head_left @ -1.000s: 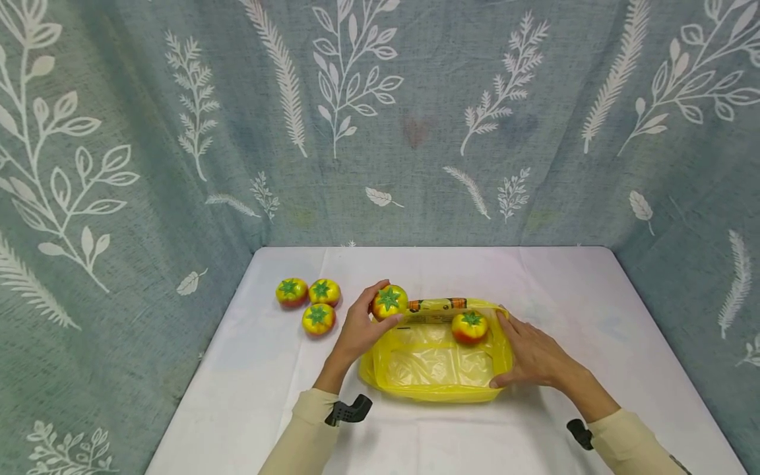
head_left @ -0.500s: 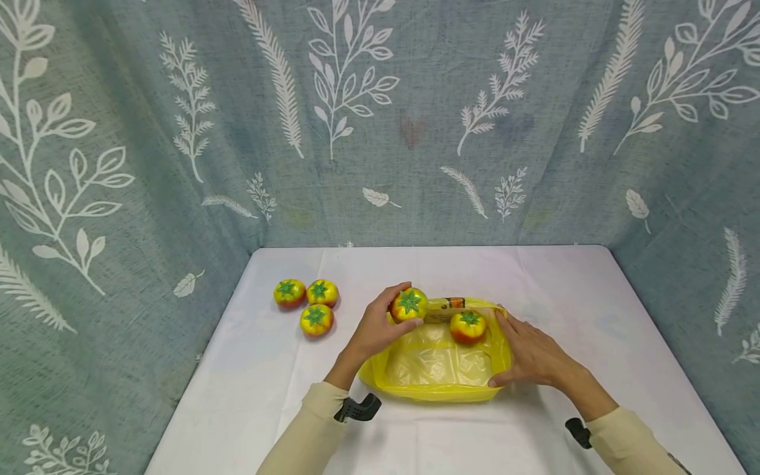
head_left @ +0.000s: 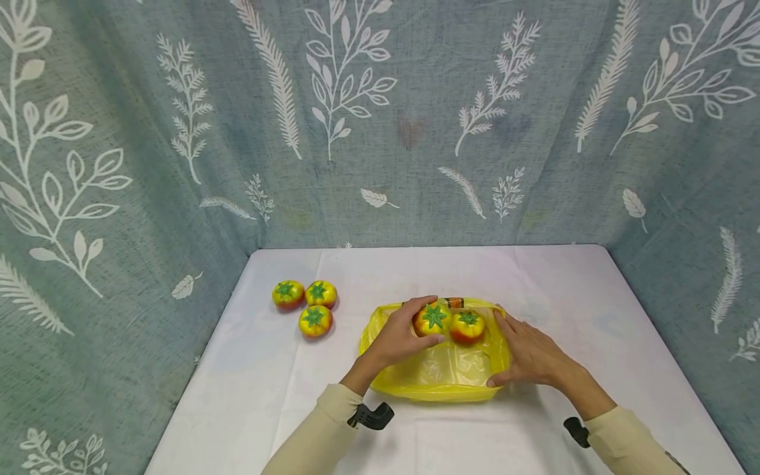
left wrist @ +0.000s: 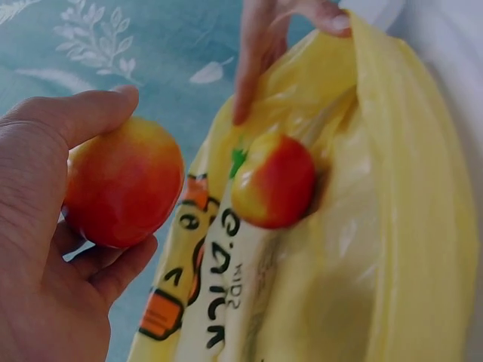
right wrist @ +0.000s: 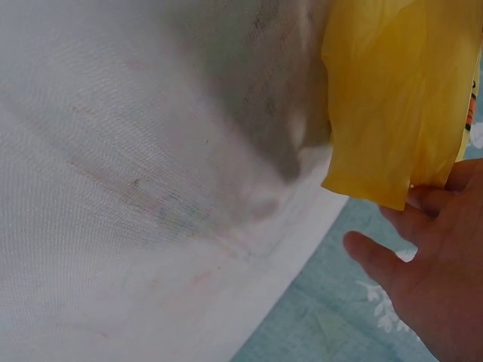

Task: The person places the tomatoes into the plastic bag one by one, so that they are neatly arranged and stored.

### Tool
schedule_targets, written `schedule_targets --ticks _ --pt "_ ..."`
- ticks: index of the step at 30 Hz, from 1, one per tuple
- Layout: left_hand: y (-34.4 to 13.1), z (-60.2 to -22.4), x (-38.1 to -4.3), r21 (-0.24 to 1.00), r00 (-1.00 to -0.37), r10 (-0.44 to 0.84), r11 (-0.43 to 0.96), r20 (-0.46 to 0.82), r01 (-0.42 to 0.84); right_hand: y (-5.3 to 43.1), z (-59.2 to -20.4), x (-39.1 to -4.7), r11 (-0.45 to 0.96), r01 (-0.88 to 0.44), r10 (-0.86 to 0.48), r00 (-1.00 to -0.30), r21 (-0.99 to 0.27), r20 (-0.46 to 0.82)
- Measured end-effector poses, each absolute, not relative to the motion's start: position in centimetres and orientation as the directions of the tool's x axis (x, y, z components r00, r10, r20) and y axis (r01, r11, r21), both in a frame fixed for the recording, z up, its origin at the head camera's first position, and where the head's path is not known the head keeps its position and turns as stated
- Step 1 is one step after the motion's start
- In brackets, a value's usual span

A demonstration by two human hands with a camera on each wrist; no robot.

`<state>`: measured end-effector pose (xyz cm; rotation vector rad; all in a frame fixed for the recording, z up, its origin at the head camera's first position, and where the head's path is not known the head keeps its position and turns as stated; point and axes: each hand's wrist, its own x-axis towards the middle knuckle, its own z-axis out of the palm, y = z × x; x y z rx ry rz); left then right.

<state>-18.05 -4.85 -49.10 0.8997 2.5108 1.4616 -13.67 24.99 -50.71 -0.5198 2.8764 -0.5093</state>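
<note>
My left hand (head_left: 396, 338) holds a red-and-yellow tomato (head_left: 432, 319) with a green star-shaped top, over the open mouth of a yellow plastic bag (head_left: 427, 394). In the left wrist view, thumb and fingers wrap around this tomato (left wrist: 127, 185). A second tomato (head_left: 467, 327) lies inside the bag, just right of the held one. My right hand (head_left: 534, 353) grips the bag's right rim, thumb and fingers spread wide along it. From the right wrist view, the bag's yellow side (right wrist: 385, 98) partly covers the fingertips of the right hand (right wrist: 441, 256).
Three more tomatoes (head_left: 315, 321) sit clustered on the white-covered table (head_left: 237, 389), left of the bag. A grey-green curtain (head_left: 380, 132) with white leaf prints hangs behind and at both sides.
My left hand has carried its tomato rightward, from the bag's left rim to over its mouth, close to the tomato inside. The right hand has kept its place on the rim.
</note>
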Motion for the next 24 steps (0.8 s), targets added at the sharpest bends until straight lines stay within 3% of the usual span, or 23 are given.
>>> schedule_targets --ticks 24 --pt "-1.0 -50.2 -16.3 0.752 -0.697 0.685 0.342 0.211 0.564 25.1 -50.5 -13.6 0.864 -0.366 -0.413 -0.908 -0.345 -0.069"
